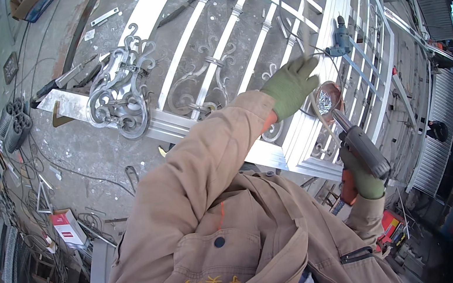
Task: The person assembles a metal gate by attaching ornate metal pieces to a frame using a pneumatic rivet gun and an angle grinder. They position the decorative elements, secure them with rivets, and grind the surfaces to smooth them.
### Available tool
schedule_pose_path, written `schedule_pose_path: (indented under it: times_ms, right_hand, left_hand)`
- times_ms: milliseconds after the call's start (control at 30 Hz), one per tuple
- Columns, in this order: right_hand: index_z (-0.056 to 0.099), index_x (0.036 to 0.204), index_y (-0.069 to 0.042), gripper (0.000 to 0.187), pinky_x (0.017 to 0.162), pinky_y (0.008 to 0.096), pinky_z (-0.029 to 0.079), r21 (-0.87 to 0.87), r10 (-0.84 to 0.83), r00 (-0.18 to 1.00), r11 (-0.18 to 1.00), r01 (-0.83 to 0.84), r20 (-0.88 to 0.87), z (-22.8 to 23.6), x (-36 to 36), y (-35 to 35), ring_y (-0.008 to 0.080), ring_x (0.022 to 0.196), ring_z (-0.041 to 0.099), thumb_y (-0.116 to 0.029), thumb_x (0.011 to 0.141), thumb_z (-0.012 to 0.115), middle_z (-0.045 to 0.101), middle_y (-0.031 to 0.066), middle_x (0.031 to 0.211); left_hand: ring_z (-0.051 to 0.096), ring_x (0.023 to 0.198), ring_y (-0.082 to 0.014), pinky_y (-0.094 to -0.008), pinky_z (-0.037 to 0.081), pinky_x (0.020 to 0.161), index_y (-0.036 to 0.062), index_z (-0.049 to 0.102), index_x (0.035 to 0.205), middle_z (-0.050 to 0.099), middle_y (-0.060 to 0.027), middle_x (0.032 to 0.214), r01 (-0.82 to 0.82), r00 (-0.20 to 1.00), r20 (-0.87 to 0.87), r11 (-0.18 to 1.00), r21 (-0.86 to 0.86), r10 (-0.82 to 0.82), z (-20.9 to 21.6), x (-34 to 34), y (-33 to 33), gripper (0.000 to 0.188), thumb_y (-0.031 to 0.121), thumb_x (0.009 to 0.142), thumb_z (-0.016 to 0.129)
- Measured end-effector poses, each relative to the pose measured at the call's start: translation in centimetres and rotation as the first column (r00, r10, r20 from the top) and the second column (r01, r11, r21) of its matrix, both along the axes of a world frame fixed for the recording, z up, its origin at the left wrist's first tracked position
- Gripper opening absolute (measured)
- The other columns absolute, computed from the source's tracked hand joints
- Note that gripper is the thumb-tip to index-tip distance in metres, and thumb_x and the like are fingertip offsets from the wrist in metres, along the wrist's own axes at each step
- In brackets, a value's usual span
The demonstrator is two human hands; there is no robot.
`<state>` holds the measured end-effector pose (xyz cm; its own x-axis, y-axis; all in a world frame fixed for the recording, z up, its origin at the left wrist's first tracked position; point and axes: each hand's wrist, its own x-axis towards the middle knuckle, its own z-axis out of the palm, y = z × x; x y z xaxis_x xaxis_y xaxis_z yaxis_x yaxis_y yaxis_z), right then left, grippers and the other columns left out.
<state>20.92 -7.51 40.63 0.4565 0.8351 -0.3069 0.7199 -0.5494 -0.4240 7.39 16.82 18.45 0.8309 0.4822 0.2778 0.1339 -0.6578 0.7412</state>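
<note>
My left hand (293,84), in a green glove, reaches over the silver metal gate frame (302,140) with its fingers stretched out and apart. A thin dark cord runs close to its fingertips; the hand appears to hold nothing. My right hand (364,179), gloved in green too, is closed round a dark grey power tool (365,150) with a long silver nose; its exact kind cannot be told. Just past the nose sits a copper-coloured bowl (334,90) with small shiny pieces in it. A blue power drill (341,40) lies on the frame beyond my left hand.
Scrolled metal ornaments (126,86) lie piled on the frame's left end, beside a long-handled cutter (65,78). A red and white box (69,228) stands on the floor at left, among loose cables. Corrugated sheeting (433,129) runs along the right.
</note>
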Motion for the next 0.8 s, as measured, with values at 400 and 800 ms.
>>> schedule_pose_path:
  times_ms: [400, 800]
  right_hand:
    - [0.081, 0.142, -0.001, 0.046, 0.098, 0.0375, 0.063, 0.038, -0.013, 0.803, 0.998, 0.045, -0.596, -25.9, -7.0, 5.9, 0.0187, 0.114, 0.081, -0.017, 0.100, 0.092, 0.087, 0.0099, 0.128]
    - [0.083, 0.139, -0.002, 0.050, 0.093, 0.0386, 0.065, -0.220, -0.037, 0.749, 0.964, -0.147, -0.662, -31.1, -13.7, 11.2, 0.0224, 0.108, 0.084, -0.024, 0.095, 0.093, 0.088, 0.0141, 0.122]
  left_hand:
    - [0.069, 0.144, -0.0401, -0.0554, 0.052, 0.123, 0.0090, 0.077, 0.143, 0.076, -0.0161, 0.150, -0.246, 0.821, -0.570, 0.919, -0.308, 0.028, -16.1, -18.0, -15.3, 0.044, 0.032, 0.105, 0.072]
    - [0.062, 0.150, -0.0381, -0.0581, 0.047, 0.127, 0.0072, 0.081, 0.128, 0.073, -0.0106, 0.149, -0.628, 0.689, -0.506, 0.776, -0.060, 0.519, -17.8, -23.9, -15.3, 0.038, 0.028, 0.097, 0.081]
